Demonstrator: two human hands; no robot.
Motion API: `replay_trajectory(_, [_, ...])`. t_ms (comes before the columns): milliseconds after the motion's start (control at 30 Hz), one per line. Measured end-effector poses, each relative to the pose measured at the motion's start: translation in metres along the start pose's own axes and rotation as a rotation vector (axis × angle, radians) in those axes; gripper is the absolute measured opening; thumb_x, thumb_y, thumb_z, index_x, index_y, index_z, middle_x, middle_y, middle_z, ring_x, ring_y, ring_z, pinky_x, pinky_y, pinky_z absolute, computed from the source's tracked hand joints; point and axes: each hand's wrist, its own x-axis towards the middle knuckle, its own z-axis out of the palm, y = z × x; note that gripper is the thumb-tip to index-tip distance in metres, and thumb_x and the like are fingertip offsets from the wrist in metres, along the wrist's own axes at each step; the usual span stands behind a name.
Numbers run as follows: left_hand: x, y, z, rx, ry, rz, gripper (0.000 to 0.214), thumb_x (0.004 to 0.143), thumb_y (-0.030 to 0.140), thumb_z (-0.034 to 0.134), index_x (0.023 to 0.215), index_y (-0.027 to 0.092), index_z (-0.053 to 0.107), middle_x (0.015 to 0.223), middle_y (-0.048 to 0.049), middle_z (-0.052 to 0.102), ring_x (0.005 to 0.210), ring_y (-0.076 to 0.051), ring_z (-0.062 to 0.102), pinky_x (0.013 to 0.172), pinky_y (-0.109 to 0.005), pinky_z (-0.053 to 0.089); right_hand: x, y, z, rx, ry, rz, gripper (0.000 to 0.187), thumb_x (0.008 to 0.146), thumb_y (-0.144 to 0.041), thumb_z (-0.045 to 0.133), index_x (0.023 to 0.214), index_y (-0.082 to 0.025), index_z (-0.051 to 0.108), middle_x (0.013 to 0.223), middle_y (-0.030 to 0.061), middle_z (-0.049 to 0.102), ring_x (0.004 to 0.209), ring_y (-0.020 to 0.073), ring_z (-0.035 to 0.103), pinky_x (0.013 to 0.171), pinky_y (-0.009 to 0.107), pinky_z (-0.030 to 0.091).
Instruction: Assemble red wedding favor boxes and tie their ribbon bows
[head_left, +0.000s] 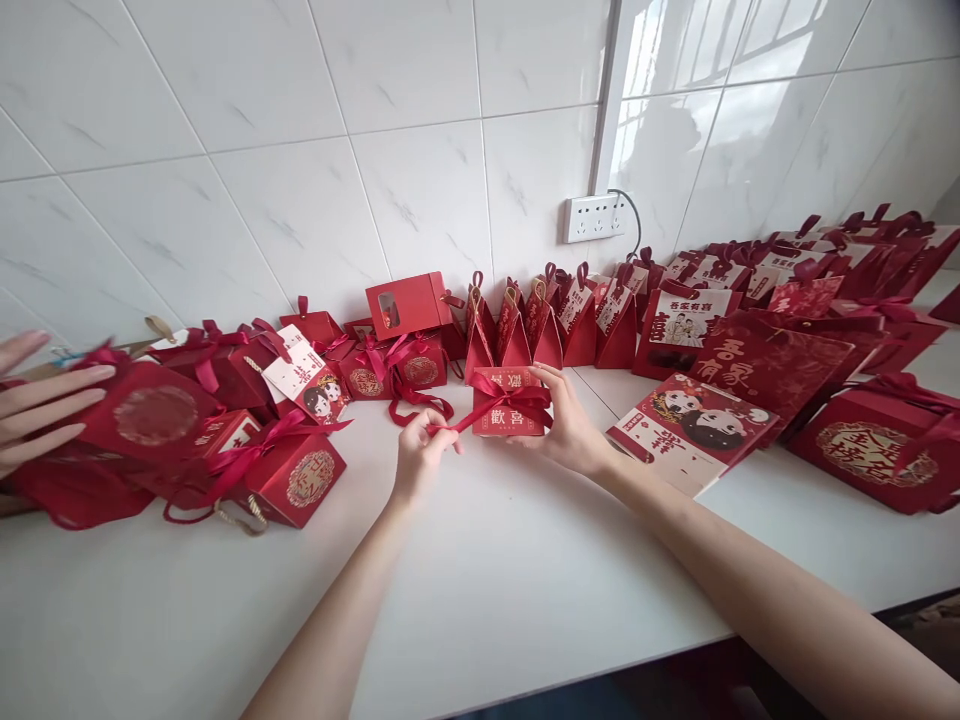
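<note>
A white counter (465,580) spans the lower view, and on it a row of peaked red boxes (514,330) stands just behind the work. At the far left, well apart, another person's hand (49,415) is at a red box (150,415). The person's right hand (568,425) grips the right end of a small red box (508,418), fingers bent over its far corner; how the thumb bears on the near side is hard to make out. That small box lies directly left of the right palm, between the two hands, its longer side running left to right. The left hand (421,448) is just beyond its left end, thumb and fingertips pinched on a ribbon (466,417). Between pinch and box the ribbon runs rightward, rising slightly, nearly in line with the box's long side, into the bow (504,392) on top.
</note>
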Motion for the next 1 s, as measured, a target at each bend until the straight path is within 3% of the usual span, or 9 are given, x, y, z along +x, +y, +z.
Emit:
replay_trajectory(167, [-0.003,0.003,0.003,0.064,-0.216,-0.119,0.02,0.064,0.026,0.058,0.056,0.021,0.041,0.048,0.0033,0.057,0.055,-0.017,0.061,0.062,-0.031,0.047,0.001,0.004,0.0,-0.003,0.031,0.017,0.093,0.066,-0.061,0.072,0.138,-0.026,0.024,0.136,0.0185,0.033,0.132,0.0377,0.039,0.104,0.059,0.04])
replay_trajectory(333, [-0.01,0.009,0.005,0.106,-0.477,-0.262,0.013,0.07,0.026,0.06,0.062,0.018,0.054,0.063,-0.0064,0.07,0.063,-0.02,0.067,0.06,-0.03,0.05,0.002,0.008,-0.001,-0.003,0.037,-0.006,0.092,0.067,-0.058,0.073,0.138,-0.026,0.023,0.136,0.0183,0.035,0.132,0.0373,0.039,0.104,0.06,0.039])
replay_trajectory(500, [-0.016,0.015,0.007,0.08,-0.704,-0.573,0.023,0.073,0.033,0.066,0.072,0.017,0.05,0.07,-0.0112,0.071,0.053,-0.02,0.067,0.032,-0.018,0.025,0.0,0.006,-0.001,-0.007,-0.007,-0.021,0.092,0.069,-0.055,0.073,0.139,-0.025,0.022,0.138,0.0206,0.032,0.134,0.037,0.037,0.1,0.056,0.045])
replay_trajectory(633, [-0.022,0.021,0.005,0.145,-0.892,-0.717,0.039,0.072,0.044,0.067,0.056,0.017,0.044,0.067,-0.0138,0.071,0.047,-0.022,0.066,0.027,-0.016,0.012,-0.001,0.005,-0.001,0.0,-0.02,-0.043,0.09,0.071,-0.053,0.072,0.14,-0.025,0.021,0.14,0.0214,0.031,0.134,0.0369,0.037,0.1,0.056,0.045])
replay_trajectory(733, [-0.019,0.024,-0.006,0.188,-0.955,-0.767,0.041,0.07,0.046,0.069,0.053,0.015,0.048,0.064,-0.0149,0.07,0.045,-0.023,0.065,0.027,-0.015,0.009,0.0,0.006,-0.002,0.017,-0.023,-0.02,0.091,0.071,-0.049,0.073,0.14,-0.025,0.019,0.141,0.0216,0.031,0.134,0.0366,0.037,0.099,0.056,0.046])
replay_trajectory(800, [-0.011,0.022,-0.016,0.205,-0.801,-0.723,0.038,0.064,0.045,0.074,0.059,0.014,0.053,0.063,-0.0141,0.069,0.044,-0.024,0.065,0.025,-0.016,0.017,0.0,0.007,-0.002,0.026,-0.025,-0.014,0.091,0.07,-0.048,0.075,0.14,-0.025,0.019,0.142,0.0215,0.03,0.135,0.0365,0.036,0.099,0.055,0.046])
replay_trajectory(867, [0.0,0.018,-0.023,0.198,-0.426,-0.545,0.038,0.062,0.046,0.075,0.067,0.014,0.055,0.063,-0.0104,0.066,0.045,-0.022,0.064,0.028,-0.018,0.029,0.0,0.005,-0.002,0.029,-0.03,-0.039,0.091,0.071,-0.047,0.075,0.14,-0.025,0.02,0.141,0.0212,0.031,0.136,0.0365,0.035,0.1,0.055,0.045])
replay_trajectory(933, [0.008,0.013,-0.023,0.18,-0.08,-0.339,0.039,0.069,0.051,0.066,0.077,0.016,0.052,0.069,-0.0045,0.061,0.047,-0.015,0.06,0.035,-0.02,0.039,0.0,0.002,-0.001,0.035,-0.048,-0.077,0.09,0.071,-0.047,0.074,0.14,-0.025,0.02,0.141,0.0214,0.031,0.137,0.0367,0.033,0.102,0.056,0.043])
replay_trajectory(1000, [0.009,0.009,-0.016,0.165,0.129,-0.184,0.036,0.077,0.052,0.056,0.088,0.019,0.047,0.078,-0.0008,0.055,0.053,-0.01,0.056,0.041,-0.019,0.044,-0.001,-0.002,0.0,0.056,-0.075,-0.112,0.091,0.072,-0.047,0.074,0.141,-0.024,0.02,0.142,0.0226,0.03,0.138,0.0372,0.03,0.101,0.056,0.044])
